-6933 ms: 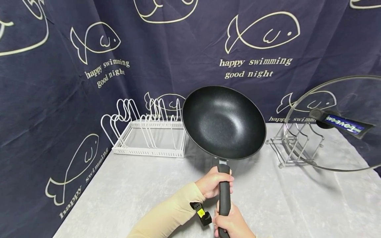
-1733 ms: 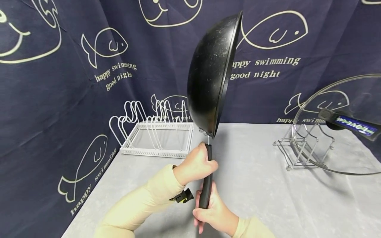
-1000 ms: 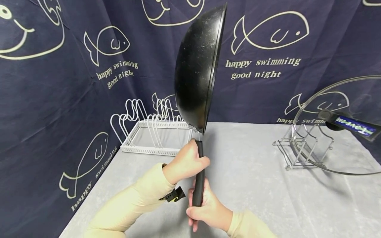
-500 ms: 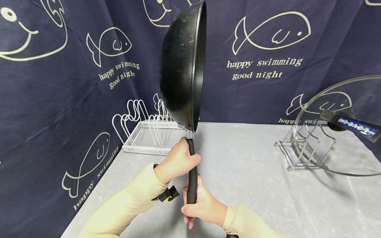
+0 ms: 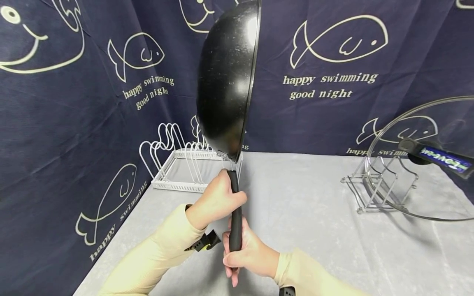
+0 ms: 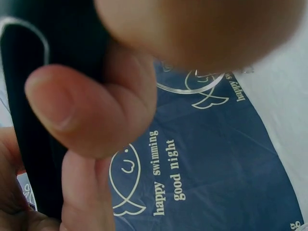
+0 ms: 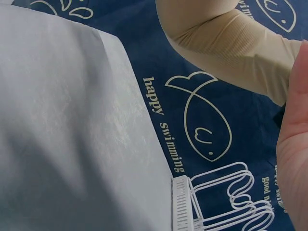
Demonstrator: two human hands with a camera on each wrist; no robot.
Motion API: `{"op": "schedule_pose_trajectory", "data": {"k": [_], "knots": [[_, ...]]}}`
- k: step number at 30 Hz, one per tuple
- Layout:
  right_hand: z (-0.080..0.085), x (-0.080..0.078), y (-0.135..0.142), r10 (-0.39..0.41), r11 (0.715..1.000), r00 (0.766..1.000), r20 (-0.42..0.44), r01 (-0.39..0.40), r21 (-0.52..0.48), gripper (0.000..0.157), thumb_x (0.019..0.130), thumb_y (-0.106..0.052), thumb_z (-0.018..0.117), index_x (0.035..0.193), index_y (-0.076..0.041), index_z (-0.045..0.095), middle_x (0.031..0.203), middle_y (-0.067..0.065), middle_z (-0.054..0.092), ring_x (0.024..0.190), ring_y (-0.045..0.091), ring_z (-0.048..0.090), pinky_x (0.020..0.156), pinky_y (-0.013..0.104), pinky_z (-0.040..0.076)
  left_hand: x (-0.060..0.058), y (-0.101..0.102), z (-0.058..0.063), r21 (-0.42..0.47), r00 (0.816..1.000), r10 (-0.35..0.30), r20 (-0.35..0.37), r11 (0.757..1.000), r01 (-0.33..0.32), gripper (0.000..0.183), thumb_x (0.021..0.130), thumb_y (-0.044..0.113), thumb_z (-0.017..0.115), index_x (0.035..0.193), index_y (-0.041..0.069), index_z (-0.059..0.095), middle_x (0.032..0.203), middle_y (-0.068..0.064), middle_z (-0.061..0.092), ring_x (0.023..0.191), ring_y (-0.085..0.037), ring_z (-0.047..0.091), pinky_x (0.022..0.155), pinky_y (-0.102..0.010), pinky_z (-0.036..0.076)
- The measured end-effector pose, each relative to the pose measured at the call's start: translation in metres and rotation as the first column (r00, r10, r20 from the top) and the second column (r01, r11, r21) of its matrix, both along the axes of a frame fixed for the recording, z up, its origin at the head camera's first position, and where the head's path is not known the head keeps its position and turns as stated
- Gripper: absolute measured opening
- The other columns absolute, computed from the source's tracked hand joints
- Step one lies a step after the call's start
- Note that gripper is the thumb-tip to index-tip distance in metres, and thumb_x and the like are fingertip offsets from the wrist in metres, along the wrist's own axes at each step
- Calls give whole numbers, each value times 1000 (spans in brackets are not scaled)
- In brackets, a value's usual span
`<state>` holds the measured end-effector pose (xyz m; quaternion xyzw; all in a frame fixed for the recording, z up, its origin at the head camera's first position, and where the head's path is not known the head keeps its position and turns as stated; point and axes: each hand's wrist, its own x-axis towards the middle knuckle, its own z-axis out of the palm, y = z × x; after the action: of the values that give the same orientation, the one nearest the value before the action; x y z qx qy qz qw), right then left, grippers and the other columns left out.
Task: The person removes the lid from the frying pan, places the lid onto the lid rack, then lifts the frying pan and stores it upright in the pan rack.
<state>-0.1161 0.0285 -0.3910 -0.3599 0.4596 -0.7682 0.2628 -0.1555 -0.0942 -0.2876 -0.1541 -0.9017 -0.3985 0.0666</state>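
Observation:
A black wok (image 5: pixel 226 78) is held up in the head view, its rounded underside facing left and its bowl above the handle. My left hand (image 5: pixel 216 201) grips the upper part of the black handle (image 5: pixel 235 224), close to the bowl. Lower down, my right hand (image 5: pixel 249 253) holds the handle's end with the thumb across it. The left wrist view shows the left thumb (image 6: pixel 72 106) curled against the dark handle. In the right wrist view only part of the right hand (image 7: pixel 294 139) appears at the right edge.
Behind the wok, a white wire rack (image 5: pixel 179 187) stands on the grey tabletop (image 5: pixel 296 230), partly covered by the bowl. At the right, a glass lid (image 5: pixel 392 119) with a black handle stands in a small metal rack (image 5: pixel 370 205). A dark blue fish-print cloth (image 5: pixel 333 119) hangs behind.
The wok has turned from showing its inside to showing its underside and has been raised. Both hands have since shifted left with it; in the last half second it tilts slightly more to the right.

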Motion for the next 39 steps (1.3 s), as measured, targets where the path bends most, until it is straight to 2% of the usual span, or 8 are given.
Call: {"op": "schedule_pose_trajectory", "data": {"k": [3, 6, 10, 15, 21, 28, 34, 39], "knots": [[0, -1, 0, 19, 1000, 1000, 5, -19, 11, 47, 77, 10, 52, 107, -6, 20, 78, 5, 49, 57, 11, 61, 46, 30, 54, 1, -2, -1, 1, 1000, 9, 0, 1000, -9, 20, 66, 6, 59, 80, 5, 44, 65, -1, 41, 58, -19, 42, 55, -29, 38], [1, -1, -1, 35, 999, 999, 7, -35, 24, 49, 77, 9, 52, 107, 1, 14, 78, 5, 48, 57, 10, 61, 46, 29, 53, 2, -4, 0, 18, 1000, 22, 8, 1000, -22, 20, 66, 7, 59, 80, 5, 44, 64, 0, 40, 57, -18, 42, 53, -29, 38], [2, -3, -3, 70, 997, 997, 26, -71, 42, 50, 77, 9, 53, 108, -2, 15, 78, 5, 48, 58, 10, 61, 47, 27, 53, 3, -9, 0, 47, 999, 32, 20, 998, -33, 19, 67, 6, 57, 78, 6, 42, 62, 2, 37, 54, -16, 39, 51, -29, 36], [4, -7, -3, 121, 989, 992, 41, -124, 76, 50, 77, 11, 52, 107, -12, 20, 75, 4, 50, 58, 10, 60, 48, 25, 53, 4, -16, -4, 67, 999, 36, 30, 997, -38, 18, 69, 6, 57, 76, 7, 40, 61, 3, 34, 53, -15, 36, 50, -29, 34], [7, -13, -6, 153, 978, 987, 43, -157, 140, 49, 77, 11, 53, 108, -8, 20, 73, 4, 53, 57, 10, 61, 49, 27, 54, 4, -21, -5, 46, 996, 84, 32, 995, -85, 19, 69, 8, 57, 77, 8, 40, 63, 2, 35, 56, -16, 37, 52, -30, 35], [4, -11, -11, 164, 981, 985, 61, -170, 98, 50, 76, 11, 54, 109, -10, 22, 75, 4, 54, 59, 11, 62, 49, 26, 54, 7, -26, -6, 47, 994, 92, 53, 994, -94, 18, 68, 6, 56, 77, 7, 40, 63, 1, 34, 56, -16, 36, 52, -30, 34], [1, -9, -14, 170, 981, 981, 90, -177, 80, 49, 76, 10, 53, 107, -12, 22, 75, 2, 53, 59, 10, 62, 50, 26, 53, 7, -27, -9, 52, 995, 87, 46, 995, -90, 19, 68, 6, 56, 78, 7, 40, 63, 2, 35, 56, -16, 37, 52, -30, 35], [-2, -9, -17, 176, 980, 981, 87, -182, 76, 48, 77, 8, 53, 106, -10, 20, 76, 3, 51, 59, 9, 62, 50, 26, 54, 6, -28, -10, 31, 995, 95, 36, 995, -96, 19, 68, 7, 56, 79, 6, 41, 64, 1, 36, 56, -18, 39, 52, -30, 36]]}}
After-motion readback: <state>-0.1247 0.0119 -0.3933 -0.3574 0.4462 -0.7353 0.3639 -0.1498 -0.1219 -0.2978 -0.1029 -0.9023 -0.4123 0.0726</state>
